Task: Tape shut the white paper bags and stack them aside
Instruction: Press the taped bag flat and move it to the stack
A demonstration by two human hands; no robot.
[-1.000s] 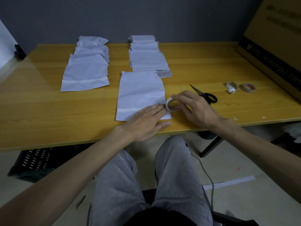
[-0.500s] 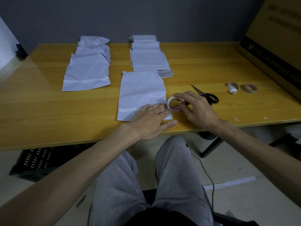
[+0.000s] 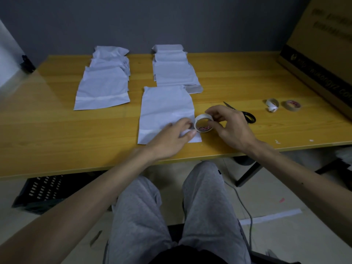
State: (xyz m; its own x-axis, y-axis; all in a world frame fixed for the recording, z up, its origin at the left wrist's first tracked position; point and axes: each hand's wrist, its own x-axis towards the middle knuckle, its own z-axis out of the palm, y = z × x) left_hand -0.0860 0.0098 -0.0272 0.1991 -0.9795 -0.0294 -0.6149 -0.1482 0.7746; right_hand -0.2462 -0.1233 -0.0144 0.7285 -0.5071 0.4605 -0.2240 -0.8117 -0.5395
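Note:
A white paper bag (image 3: 165,109) lies flat on the wooden table (image 3: 57,134) in front of me, its folded end toward me. My right hand (image 3: 230,128) holds a white tape roll (image 3: 203,125) upright at the bag's near right corner. My left hand (image 3: 171,138) rests on that corner, its fingertips curled at the roll's left edge as if pinching the tape's end; the tape strip itself is too small to see. A stack of taped bags (image 3: 103,86) lies at the far left. Another pile of bags (image 3: 174,69) lies behind the working bag.
Black-handled scissors (image 3: 245,115) lie just right of my right hand. Two more tape rolls (image 3: 272,104) (image 3: 293,105) sit further right. A large cardboard box (image 3: 323,44) stands at the table's right end. A black crate (image 3: 42,191) is under the table on the left.
My left hand's fingers, flat on the bag before, have curled toward the tape roll. The right hand has tipped the roll slightly up and stayed in place.

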